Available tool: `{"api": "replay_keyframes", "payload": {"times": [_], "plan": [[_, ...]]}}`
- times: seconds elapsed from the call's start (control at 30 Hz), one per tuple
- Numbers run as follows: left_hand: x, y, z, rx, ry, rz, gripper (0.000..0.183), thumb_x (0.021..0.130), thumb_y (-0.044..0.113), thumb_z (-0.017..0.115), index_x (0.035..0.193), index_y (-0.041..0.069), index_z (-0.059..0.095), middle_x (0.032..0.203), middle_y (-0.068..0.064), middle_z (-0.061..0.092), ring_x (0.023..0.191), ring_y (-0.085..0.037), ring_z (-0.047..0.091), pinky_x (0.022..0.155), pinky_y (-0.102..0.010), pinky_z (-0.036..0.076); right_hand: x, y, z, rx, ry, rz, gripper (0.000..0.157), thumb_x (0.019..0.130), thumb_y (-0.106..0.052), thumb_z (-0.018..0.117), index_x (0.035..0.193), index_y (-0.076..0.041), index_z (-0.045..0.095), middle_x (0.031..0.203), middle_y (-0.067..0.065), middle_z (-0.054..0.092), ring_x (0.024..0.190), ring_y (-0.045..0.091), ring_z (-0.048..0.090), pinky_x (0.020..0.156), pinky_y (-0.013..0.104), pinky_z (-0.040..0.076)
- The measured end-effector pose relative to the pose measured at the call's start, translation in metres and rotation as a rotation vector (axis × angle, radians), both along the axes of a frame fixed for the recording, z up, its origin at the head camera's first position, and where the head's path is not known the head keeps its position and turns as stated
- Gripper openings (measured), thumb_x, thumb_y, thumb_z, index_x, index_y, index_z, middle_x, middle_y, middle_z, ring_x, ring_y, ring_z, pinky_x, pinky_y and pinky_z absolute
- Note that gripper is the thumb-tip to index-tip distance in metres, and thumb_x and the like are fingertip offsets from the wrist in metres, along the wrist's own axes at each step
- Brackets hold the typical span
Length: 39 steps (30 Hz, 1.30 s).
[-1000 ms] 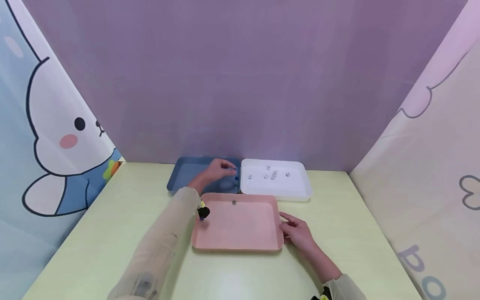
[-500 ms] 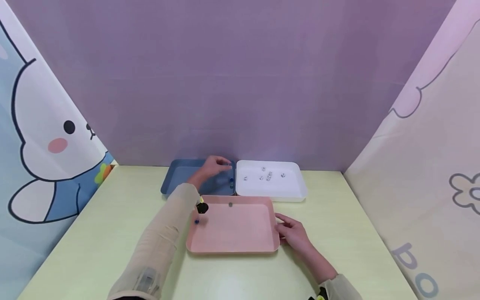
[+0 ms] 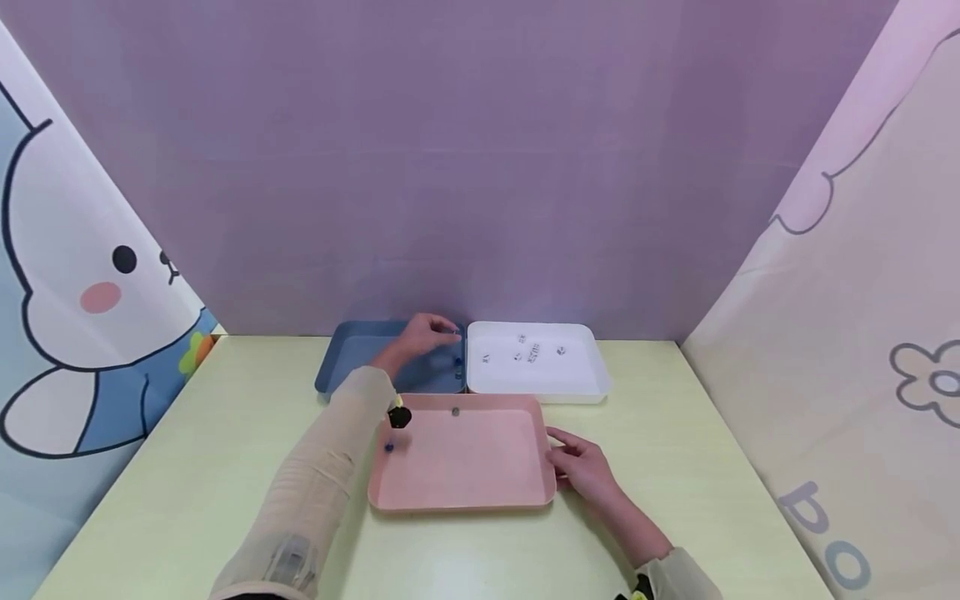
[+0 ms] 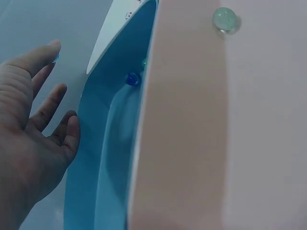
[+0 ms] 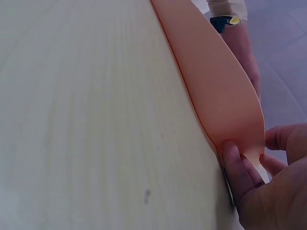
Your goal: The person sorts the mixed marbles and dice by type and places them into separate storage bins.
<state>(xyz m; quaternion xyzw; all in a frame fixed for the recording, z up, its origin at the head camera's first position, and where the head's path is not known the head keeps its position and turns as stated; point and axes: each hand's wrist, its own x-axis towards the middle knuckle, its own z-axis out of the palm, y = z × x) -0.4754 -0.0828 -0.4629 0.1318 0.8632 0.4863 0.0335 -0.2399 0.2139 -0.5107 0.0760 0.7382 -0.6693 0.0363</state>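
My left hand (image 3: 423, 335) is raised over the right side of the blue tray (image 3: 352, 337), pinching a small light-blue marble (image 4: 56, 58) between thumb and finger; most of it is hidden. Below the fingers, a dark blue marble (image 3: 458, 362) and a green marble (image 3: 459, 375) lie along that tray's right wall. My right hand (image 3: 587, 468) grips the right edge of the pink tray (image 3: 480, 475), its fingers bent against the outer wall and rim. In the pink tray, a pale green marble (image 4: 224, 19) lies near the far rim and a blue marble (image 3: 388, 447) by the left side.
A white tray (image 3: 588, 379) stands right of the blue one, with several small dark-patterned spots or pieces on its floor. All three trays are on a pale wooden table (image 3: 255, 433). A purple backdrop (image 3: 450, 167) rises behind them, with printed cloths at both sides.
The head view has shifted, so the trays and hands appear farther left. My left hand stays over the blue tray's right side, and my right hand keeps its place on the pink tray.
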Motion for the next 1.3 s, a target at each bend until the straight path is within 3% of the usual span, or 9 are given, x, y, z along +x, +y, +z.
{"api": "replay_keyframes", "payload": {"times": [0.33,0.57,0.73,0.97,1.13,1.3], "plan": [[0.006,-0.004,0.007,-0.008,-0.004,-0.006,0.024,0.088,0.033,0.073,0.102,0.014,0.076,0.109,-0.005,0.062,0.098,-0.024,0.054,0.080,-0.039,0.048,0.001,-0.003,-0.003,-0.005,-0.008,0.014,0.047,0.086,0.000,0.062,0.133,-0.003,0.060,0.096,0.015,0.068,0.072,0.025,0.067,0.058,0.034,0.055],[0.008,-0.010,0.011,0.048,-0.039,-0.048,0.037,0.090,0.035,0.071,0.110,0.004,0.072,0.106,-0.007,0.064,0.107,-0.035,0.056,0.092,-0.052,0.047,-0.001,-0.004,-0.007,-0.007,0.002,0.012,0.045,0.087,0.000,0.063,0.132,-0.001,0.060,0.097,0.016,0.068,0.073,0.026,0.067,0.058,0.036,0.056],[0.017,-0.016,0.020,0.054,-0.040,-0.106,0.034,0.093,0.029,0.067,0.113,0.001,0.070,0.109,-0.009,0.063,0.112,-0.040,0.054,0.095,-0.054,0.045,-0.001,-0.004,-0.006,-0.010,0.000,0.005,0.046,0.086,0.001,0.062,0.132,-0.002,0.060,0.097,0.016,0.068,0.072,0.025,0.067,0.057,0.035,0.056],[0.029,-0.026,0.034,-0.006,0.024,-0.200,0.019,0.094,0.024,0.067,0.105,0.010,0.074,0.108,-0.006,0.065,0.100,-0.024,0.059,0.092,-0.053,0.047,-0.003,-0.004,-0.006,-0.017,0.001,0.009,0.046,0.086,0.001,0.062,0.132,-0.002,0.060,0.097,0.017,0.068,0.072,0.025,0.067,0.058,0.035,0.056],[0.039,-0.023,0.043,-0.095,0.080,-0.320,0.014,0.094,0.019,0.067,0.102,0.011,0.075,0.104,-0.010,0.068,0.095,-0.025,0.063,0.085,-0.045,0.052,-0.006,0.000,-0.005,-0.025,0.007,0.000,0.045,0.087,0.001,0.062,0.132,-0.004,0.061,0.096,0.016,0.068,0.073,0.026,0.067,0.058,0.036,0.057],[0.057,-0.014,0.047,-0.247,0.109,-0.436,0.011,0.094,0.020,0.067,0.101,0.017,0.075,0.101,0.001,0.068,0.099,-0.020,0.062,0.086,-0.036,0.052,-0.005,0.002,-0.004,-0.015,0.001,0.000,0.045,0.088,0.001,0.062,0.132,-0.004,0.061,0.096,0.016,0.067,0.073,0.026,0.067,0.058,0.036,0.057]]}}
